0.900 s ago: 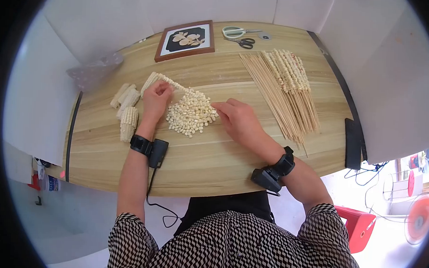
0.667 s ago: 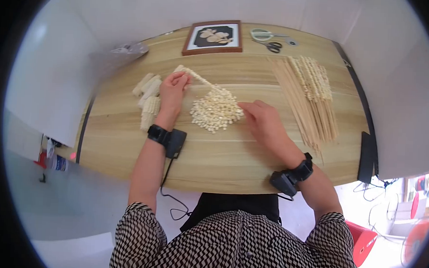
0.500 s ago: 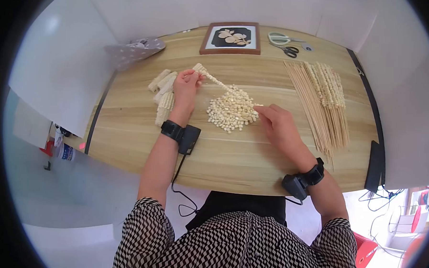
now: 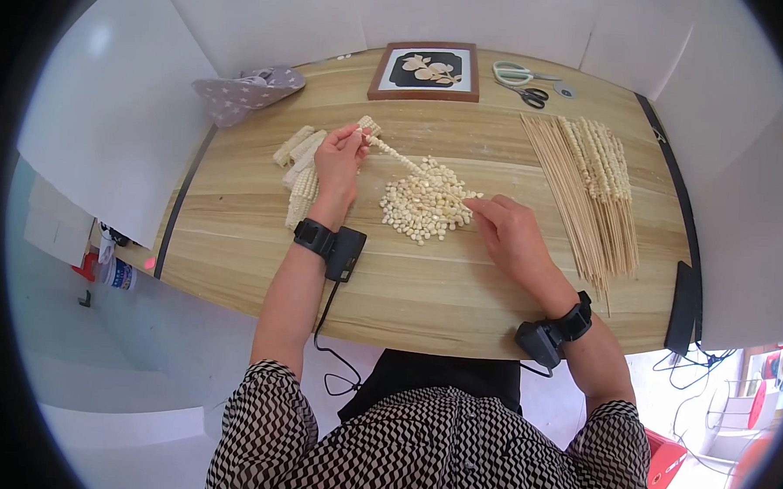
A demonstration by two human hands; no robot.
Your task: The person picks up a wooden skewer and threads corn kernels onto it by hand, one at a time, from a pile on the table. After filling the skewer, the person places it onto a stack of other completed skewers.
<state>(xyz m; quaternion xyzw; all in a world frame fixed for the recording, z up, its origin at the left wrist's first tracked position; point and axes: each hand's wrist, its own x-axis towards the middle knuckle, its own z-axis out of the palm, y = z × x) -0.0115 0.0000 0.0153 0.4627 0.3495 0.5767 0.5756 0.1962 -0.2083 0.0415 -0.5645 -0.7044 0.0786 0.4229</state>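
- The left hand (image 4: 338,165) pinched the near end of a skewer strung with pale kernels (image 4: 395,155), fingers closed on it; the strung skewer ran from the hand toward two o'clock, over the far edge of the heap.
- The heap of loose kernels (image 4: 424,204) lay on the wooden table (image 4: 407,289) at the middle, between the two hands.
- The right hand (image 4: 514,237) rested at four o'clock of the heap, its fingertips at the heap's right edge, fingers drawn together; whether they held a kernel I could not tell.
- Several corn cob pieces (image 4: 300,172) lay just beside the left hand, at its nine o'clock.
- A bundle of bare bamboo skewers (image 4: 577,200) lay at three o'clock of the heap, with filled skewers (image 4: 603,158) lying on its far right part.
- A framed picture (image 4: 425,71) stood at twelve o'clock near the table's far edge, with scissors (image 4: 521,80) just to its right.
- A grey star-patterned cloth (image 4: 245,89) lay at the far left corner, about ten o'clock.
- Each wrist bore a black band with a small device (image 4: 343,253).
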